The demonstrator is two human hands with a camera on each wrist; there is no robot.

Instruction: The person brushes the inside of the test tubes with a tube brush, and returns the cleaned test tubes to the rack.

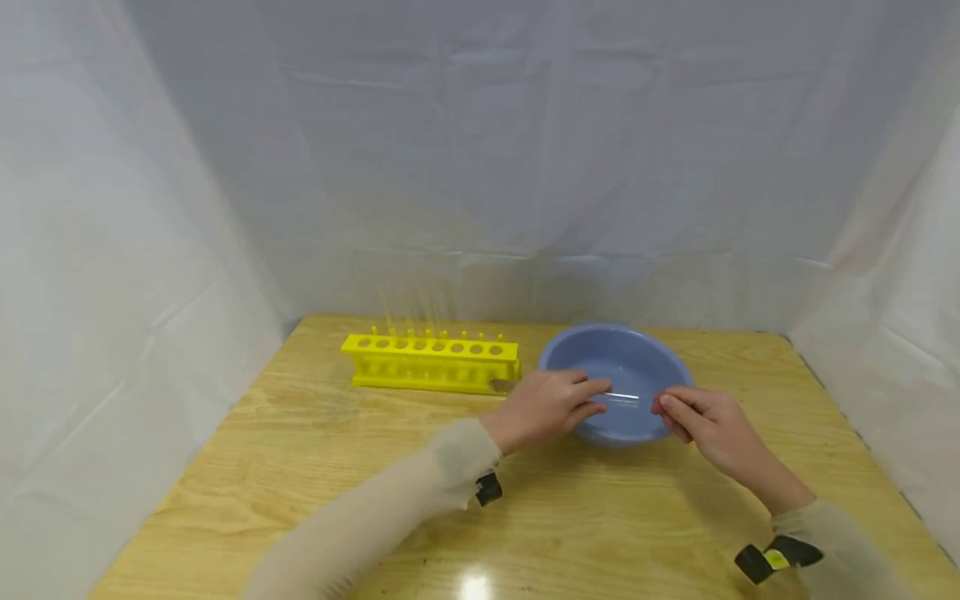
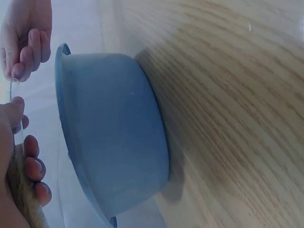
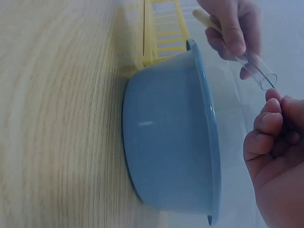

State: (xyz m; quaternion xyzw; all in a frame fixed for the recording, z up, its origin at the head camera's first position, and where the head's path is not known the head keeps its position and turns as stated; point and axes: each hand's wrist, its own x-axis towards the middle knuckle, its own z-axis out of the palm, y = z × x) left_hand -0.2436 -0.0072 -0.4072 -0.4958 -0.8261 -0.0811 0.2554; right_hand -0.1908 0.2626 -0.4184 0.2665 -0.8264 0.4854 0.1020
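Over the blue basin (image 1: 615,425), my left hand (image 1: 551,404) grips a clear glass test tube (image 3: 256,71), its open mouth facing my right hand. Inside the tube is a test tube brush; its pale bristles (image 2: 23,190) show at the closed end by the left palm. A thin twisted wire handle (image 3: 269,81) runs out of the mouth. My right hand (image 1: 712,425) pinches the end of that wire between thumb and fingers, over the basin's right rim. The inside of the left palm is partly hidden.
Left of the basin stands a yellow test tube rack (image 1: 431,350) with a row of holes and pegs. Several faint clear tubes stick up at its back. White sheeting (image 1: 525,167) encloses the wooden table (image 1: 360,492) behind and at both sides.
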